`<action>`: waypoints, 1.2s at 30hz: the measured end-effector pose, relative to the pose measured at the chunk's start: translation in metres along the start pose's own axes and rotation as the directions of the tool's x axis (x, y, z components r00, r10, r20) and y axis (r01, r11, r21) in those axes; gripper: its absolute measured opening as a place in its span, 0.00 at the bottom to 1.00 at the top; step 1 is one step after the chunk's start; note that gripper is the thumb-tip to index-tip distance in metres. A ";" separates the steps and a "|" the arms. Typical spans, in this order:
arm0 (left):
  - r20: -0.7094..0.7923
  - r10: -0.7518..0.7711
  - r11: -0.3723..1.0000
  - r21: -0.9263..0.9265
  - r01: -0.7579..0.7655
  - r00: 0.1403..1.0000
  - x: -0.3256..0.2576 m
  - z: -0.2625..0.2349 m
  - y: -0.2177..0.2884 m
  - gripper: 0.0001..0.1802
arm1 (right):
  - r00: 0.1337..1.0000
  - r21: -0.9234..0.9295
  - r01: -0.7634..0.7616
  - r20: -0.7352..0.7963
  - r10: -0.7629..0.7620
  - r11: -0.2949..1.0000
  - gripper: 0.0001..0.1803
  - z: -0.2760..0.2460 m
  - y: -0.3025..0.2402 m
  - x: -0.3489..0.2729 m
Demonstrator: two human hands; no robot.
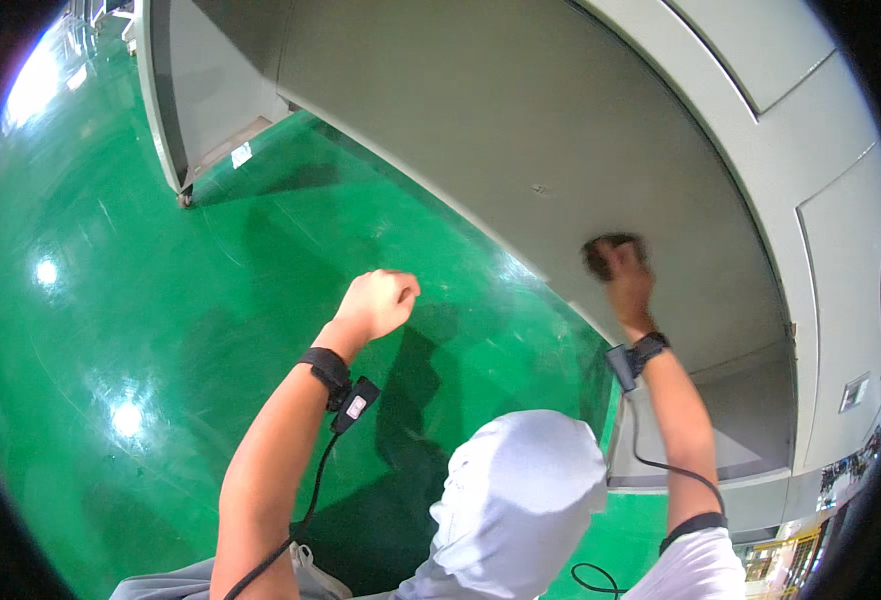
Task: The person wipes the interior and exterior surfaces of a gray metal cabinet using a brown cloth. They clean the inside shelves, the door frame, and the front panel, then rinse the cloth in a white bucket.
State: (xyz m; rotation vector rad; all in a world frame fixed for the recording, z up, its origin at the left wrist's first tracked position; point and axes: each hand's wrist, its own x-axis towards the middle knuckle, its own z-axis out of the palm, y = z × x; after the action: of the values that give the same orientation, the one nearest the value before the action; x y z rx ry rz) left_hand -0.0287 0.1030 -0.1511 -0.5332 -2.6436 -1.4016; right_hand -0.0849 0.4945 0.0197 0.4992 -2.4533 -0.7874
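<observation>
My right hand (631, 286) presses a dark, rounded pad (597, 262) against the broad grey panel (481, 110). Motion blurs both the hand and the pad, so whether it is a cloth or a sponge is unclear. My left hand (377, 302) is curled into a loose fist over the green floor, apart from the panel, and nothing shows in its fingers. A small dark mark (539, 189) shows on the panel, up and to the left of the pad.
Black cables run from the wrist straps (327, 370) along both forearms. My bent knee (526, 490) in pale grey cloth rises at lower middle. Pale cabinet panels (841, 220) curve along the right. A caster (185, 198) supports the upright at far left, above the shiny floor (161, 330).
</observation>
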 end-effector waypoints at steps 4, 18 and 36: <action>-0.055 -0.039 0.997 -0.063 0.035 0.998 0.036 0.025 0.022 0.11 | 0.884 0.100 -0.206 -0.408 0.229 0.973 0.27 -0.063 0.121 0.067; -0.040 -0.073 0.977 -0.201 0.064 0.997 0.115 0.167 0.062 0.09 | 0.932 0.134 -0.135 0.354 0.080 0.982 0.31 0.154 0.118 -0.130; -0.062 -0.277 0.938 -0.232 0.256 0.959 0.093 0.091 0.010 0.11 | 0.997 0.277 -0.029 0.081 0.007 0.960 0.19 0.179 0.053 -0.015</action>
State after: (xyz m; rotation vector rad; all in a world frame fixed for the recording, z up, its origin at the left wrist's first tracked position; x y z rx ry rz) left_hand -0.1059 0.2063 -0.1721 -0.1210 -2.5747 -1.7649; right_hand -0.1844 0.6191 -0.0786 0.5556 -2.6541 -0.4625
